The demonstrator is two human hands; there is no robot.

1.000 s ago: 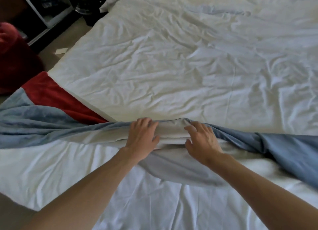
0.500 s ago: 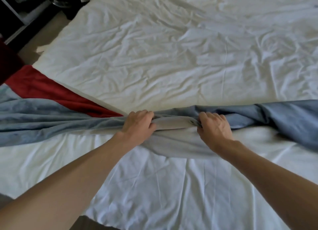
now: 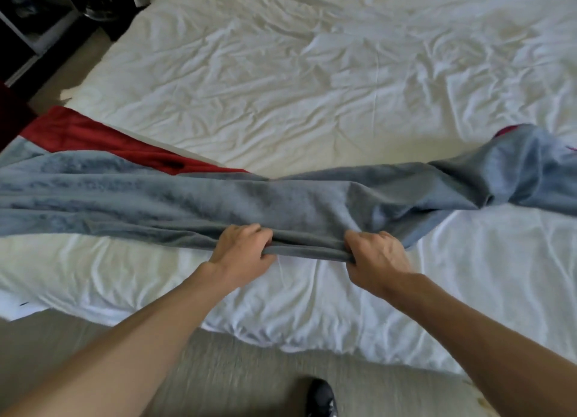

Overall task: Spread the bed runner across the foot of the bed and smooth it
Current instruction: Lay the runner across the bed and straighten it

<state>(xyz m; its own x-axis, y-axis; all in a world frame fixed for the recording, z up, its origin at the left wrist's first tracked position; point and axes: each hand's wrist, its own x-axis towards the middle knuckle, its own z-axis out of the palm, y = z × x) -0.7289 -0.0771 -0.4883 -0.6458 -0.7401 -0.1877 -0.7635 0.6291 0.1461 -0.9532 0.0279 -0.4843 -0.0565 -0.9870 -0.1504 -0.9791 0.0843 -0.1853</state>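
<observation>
Head view looks down at a bed (image 3: 312,82) covered in wrinkled white sheet. Across its foot lies the blue-grey bed runner (image 3: 162,204), partly bunched, a red side showing at its left end and twisted at its right. Left hand (image 3: 242,254) and right hand (image 3: 376,257) are each closed around the runner's near edge, near one another. Below, a dark shoe (image 3: 321,399) stands on the carpeted floor (image 3: 249,373).

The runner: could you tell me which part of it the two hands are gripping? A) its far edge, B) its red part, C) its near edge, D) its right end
C: the left hand and right hand both pinch the near edge of the runner.
</observation>
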